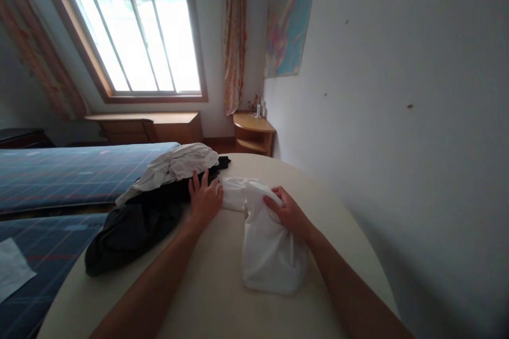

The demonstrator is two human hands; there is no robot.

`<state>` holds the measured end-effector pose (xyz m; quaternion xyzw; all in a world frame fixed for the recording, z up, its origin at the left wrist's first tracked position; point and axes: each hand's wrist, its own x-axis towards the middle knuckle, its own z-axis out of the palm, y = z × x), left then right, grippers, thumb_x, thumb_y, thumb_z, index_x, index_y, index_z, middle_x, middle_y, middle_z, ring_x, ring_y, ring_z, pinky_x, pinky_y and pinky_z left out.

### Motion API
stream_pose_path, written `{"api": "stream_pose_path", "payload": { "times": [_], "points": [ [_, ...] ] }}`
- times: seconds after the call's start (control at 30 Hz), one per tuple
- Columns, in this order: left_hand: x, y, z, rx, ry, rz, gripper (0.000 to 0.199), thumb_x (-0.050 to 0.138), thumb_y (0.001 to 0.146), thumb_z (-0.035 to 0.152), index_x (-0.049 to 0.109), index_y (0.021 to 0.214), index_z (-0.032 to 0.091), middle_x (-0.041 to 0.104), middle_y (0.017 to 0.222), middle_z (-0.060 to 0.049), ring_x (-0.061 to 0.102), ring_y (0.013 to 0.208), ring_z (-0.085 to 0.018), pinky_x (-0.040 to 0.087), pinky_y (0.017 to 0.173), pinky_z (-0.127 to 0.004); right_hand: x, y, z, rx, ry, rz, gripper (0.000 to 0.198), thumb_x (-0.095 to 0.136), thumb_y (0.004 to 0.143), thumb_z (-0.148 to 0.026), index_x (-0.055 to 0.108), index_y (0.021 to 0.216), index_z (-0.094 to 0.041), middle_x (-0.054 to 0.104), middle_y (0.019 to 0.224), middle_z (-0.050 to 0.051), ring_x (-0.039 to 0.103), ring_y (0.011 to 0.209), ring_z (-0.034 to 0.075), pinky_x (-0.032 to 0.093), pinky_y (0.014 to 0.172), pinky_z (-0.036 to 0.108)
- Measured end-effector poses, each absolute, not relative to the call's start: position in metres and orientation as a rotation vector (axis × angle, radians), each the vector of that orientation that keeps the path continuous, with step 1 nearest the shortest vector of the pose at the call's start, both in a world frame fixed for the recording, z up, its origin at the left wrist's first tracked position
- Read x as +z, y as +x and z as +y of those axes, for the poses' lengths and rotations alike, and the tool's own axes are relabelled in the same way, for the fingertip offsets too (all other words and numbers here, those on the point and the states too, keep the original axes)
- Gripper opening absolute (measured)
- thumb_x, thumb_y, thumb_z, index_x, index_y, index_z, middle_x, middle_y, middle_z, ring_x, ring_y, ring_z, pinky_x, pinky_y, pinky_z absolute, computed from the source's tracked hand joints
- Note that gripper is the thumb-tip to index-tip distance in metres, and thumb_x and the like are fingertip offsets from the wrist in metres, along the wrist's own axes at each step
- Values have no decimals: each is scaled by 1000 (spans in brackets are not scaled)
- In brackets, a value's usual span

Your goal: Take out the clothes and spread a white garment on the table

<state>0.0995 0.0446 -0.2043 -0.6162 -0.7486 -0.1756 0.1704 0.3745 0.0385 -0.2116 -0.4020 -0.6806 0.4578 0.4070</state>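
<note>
A thin white garment (270,254) lies partly folded on the round cream table (214,296), its exact kind not clear. One part stretches left toward my left hand, and a wider part hangs down toward me. My right hand (288,213) grips the upper right edge of this garment between thumb and fingers. My left hand (205,198) has its fingers spread, with the tips against the dark clothes and the thumb side by the garment's left end. Beside it on the left is a heap of dark clothes (139,228) with a crumpled whitish cloth (178,163) on top.
Blue plaid mattresses (79,175) border the table on the left, with a white sheet (14,270) on the nearer one. A white wall (417,169) runs along the right. Behind stand a wooden corner shelf (254,123) and a low desk (175,117) under the window.
</note>
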Motion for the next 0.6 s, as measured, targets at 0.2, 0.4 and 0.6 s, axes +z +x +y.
{"api": "stream_pose_path", "payload": {
  "times": [0.2,0.4,0.6],
  "points": [
    [-189,141,12,-912,-2843,-1640,58,43,100,34,30,154,18,40,154,-16,43,140,-24,38,114,-42,-222,371,46,1168,-1066,-1641,46,54,89,-61,63,94,-17,67,85,3,60,76,18,47,67,27],
    [-185,157,-27,-586,-2884,-1097,85,64,79,14,29,155,29,3,167,-8,5,152,-35,24,120,-55,-224,377,48,713,-1258,-1747,50,52,89,-64,68,85,-17,67,85,6,60,80,20,45,78,31],
    [-198,162,-32,-399,-2948,-950,26,64,90,30,68,116,27,53,145,-5,34,144,-30,34,115,-47,-224,379,44,772,-1250,-1711,47,59,87,-61,56,108,-20,68,91,5,64,80,19,48,74,30]
  ]
}}
